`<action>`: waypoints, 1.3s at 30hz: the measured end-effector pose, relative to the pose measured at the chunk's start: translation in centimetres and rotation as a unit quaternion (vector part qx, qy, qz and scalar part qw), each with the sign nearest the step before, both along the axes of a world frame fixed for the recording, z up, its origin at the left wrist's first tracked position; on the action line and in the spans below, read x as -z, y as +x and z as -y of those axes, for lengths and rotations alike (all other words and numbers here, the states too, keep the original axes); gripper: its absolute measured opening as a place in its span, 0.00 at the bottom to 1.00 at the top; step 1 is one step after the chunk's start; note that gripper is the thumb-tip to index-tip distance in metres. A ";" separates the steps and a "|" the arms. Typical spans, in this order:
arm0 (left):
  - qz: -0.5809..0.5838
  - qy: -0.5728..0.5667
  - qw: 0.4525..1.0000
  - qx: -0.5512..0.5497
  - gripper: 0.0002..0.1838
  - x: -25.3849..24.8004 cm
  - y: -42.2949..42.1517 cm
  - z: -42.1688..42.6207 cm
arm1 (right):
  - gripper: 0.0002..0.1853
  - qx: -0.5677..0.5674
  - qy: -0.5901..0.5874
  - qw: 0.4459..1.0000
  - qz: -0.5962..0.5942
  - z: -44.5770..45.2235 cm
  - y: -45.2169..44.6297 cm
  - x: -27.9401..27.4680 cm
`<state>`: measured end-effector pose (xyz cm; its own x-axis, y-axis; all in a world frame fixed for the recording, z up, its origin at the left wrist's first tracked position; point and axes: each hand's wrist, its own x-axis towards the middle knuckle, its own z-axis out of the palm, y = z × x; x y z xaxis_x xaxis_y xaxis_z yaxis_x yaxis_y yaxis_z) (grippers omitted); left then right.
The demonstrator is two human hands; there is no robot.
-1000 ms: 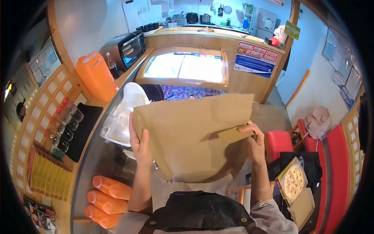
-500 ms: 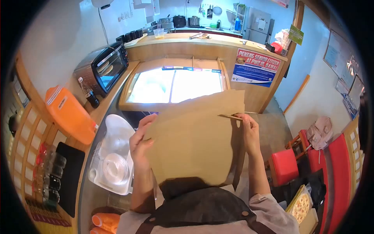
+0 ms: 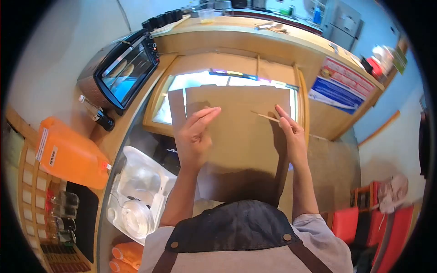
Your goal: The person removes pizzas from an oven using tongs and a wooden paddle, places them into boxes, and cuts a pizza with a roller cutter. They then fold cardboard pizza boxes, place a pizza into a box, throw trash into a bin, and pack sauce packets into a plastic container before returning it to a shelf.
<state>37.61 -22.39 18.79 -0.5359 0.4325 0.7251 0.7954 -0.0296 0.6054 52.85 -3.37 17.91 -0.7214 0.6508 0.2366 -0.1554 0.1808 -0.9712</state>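
A flat brown cardboard box or panel (image 3: 239, 150) stands in front of my apron, reaching up over the lit display. Above its left part is my left hand (image 3: 195, 139), fingers stretched out and pointing right, with nothing visible in it. Whether that palm touches the cardboard I cannot tell. At the right edge, my right hand (image 3: 290, 132) pinches a thin wooden stick (image 3: 265, 116) between thumb and finger. The stick's narrow end points left across the cardboard. Shadow covers the lower part of the panel.
A toaster oven (image 3: 123, 73), a dark drink bottle (image 3: 98, 113) and an orange jug (image 3: 70, 152) line the left counter. Below them, a white tub (image 3: 136, 182) holds a roll of clear plastic. A wooden counter (image 3: 236, 29) runs across the back; red seats (image 3: 345, 223) stand at right.
My left hand has left the cardboard's left edge and moved over its face. The cardboard sits straighter and a left flap shows. The view has tilted down; the right hand still holds the stick.
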 end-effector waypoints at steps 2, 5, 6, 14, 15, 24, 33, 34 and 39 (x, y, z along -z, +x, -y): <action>-0.094 0.057 0.981 -0.157 0.18 -0.6 -4.4 -3.1 | 0.23 -0.017 0.041 0.999 0.001 -4.0 -3.6 -0.1; 0.003 0.095 0.967 -0.235 0.19 -2.9 -9.6 -5.1 | 0.23 -0.055 -0.048 0.995 -0.067 -9.6 -7.5 -1.0; 0.057 0.099 0.968 -0.223 0.21 -3.6 -11.4 -5.7 | 0.23 -0.074 -0.095 0.990 -0.078 -11.1 -8.9 -1.1; 0.018 -0.029 0.999 -0.043 0.18 -1.3 -18.9 -10.4 | 0.24 -0.091 -0.130 0.987 -0.026 -17.6 -19.0 -0.9; 0.054 -0.025 0.998 -0.020 0.17 -0.8 -19.7 -10.9 | 0.23 -0.079 -0.131 0.988 -0.024 -18.3 -19.8 -0.1; 0.205 -0.045 0.977 -0.044 0.21 2.7 -28.0 -17.9 | 0.16 -0.026 -0.098 0.995 0.014 -21.7 -23.1 2.8; 0.302 0.084 0.925 0.214 0.13 9.0 -32.0 -22.7 | 0.11 -0.017 -0.141 0.976 -0.164 -24.4 -26.2 9.2; 0.268 0.087 0.931 0.230 0.12 10.6 -33.0 -23.1 | 0.10 -0.006 -0.135 0.976 -0.169 -24.9 -26.6 9.8; 0.455 0.179 0.810 0.325 0.10 10.5 -33.2 -23.3 | 0.24 0.027 -0.254 0.932 -0.256 -25.8 -27.7 10.7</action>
